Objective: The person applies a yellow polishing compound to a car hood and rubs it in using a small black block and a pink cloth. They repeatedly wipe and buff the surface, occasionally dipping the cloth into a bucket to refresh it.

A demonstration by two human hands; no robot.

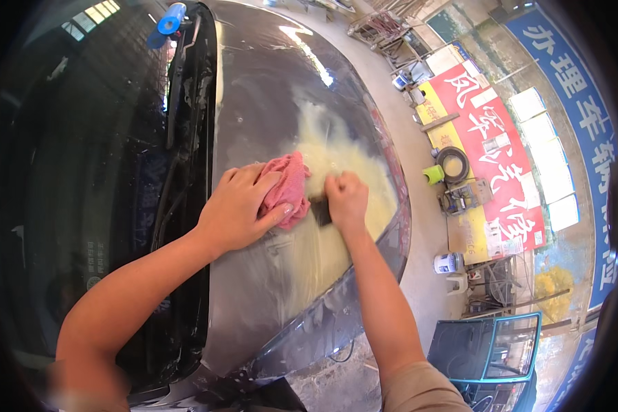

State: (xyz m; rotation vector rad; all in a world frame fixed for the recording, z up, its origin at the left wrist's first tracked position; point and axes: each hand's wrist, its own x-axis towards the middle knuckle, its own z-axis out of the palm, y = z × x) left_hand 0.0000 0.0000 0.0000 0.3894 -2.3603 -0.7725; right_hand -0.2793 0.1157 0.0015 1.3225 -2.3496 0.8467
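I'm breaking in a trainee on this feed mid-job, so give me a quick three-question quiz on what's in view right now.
1. True or false: the left hand rests on a blue sponge.
2. Multiple choice: the right hand grips A) a spray bottle, B) a small dark block, C) a hose.
3. Fill in: the pale foamy smear spreads over the car's ____, not the windscreen.

Key
1. False: it presses a pink cloth.
2. B, held against the wet panel beside the cloth.
3. Hood: the soapy patch lies around and beyond both hands.
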